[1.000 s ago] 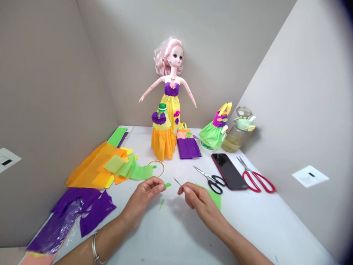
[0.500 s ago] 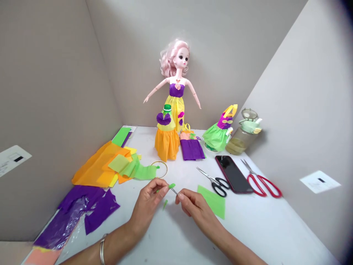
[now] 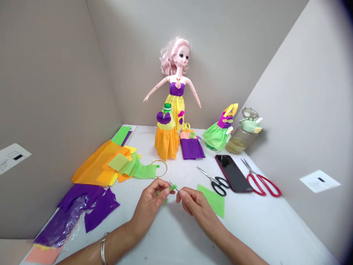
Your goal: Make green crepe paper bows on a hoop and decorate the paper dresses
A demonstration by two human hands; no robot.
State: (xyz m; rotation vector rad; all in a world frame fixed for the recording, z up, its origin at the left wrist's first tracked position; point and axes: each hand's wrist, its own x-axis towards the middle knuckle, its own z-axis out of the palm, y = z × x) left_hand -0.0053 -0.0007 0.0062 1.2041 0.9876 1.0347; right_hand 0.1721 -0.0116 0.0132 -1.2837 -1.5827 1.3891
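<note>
Scrap (image 3: 173, 187) — green, pinched in your left hand (image 3: 151, 200), at its fingertips, toward your right hand (image 3: 197, 203) — which clamps a thin tool (image 3: 177, 189) across it.

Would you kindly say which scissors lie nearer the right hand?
The black-handled scissors, left of the phone; the red-handled scissors lie beyond it, farther from the right hand.

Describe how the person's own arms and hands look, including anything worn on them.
The left hand and right hand are both ungloved, and no rings can be made out. The forearms show no sleeves as far as the picture's edge. A slim, shiny, silver-coloured bangle circles the left one; the right has nothing visible on it.
</note>
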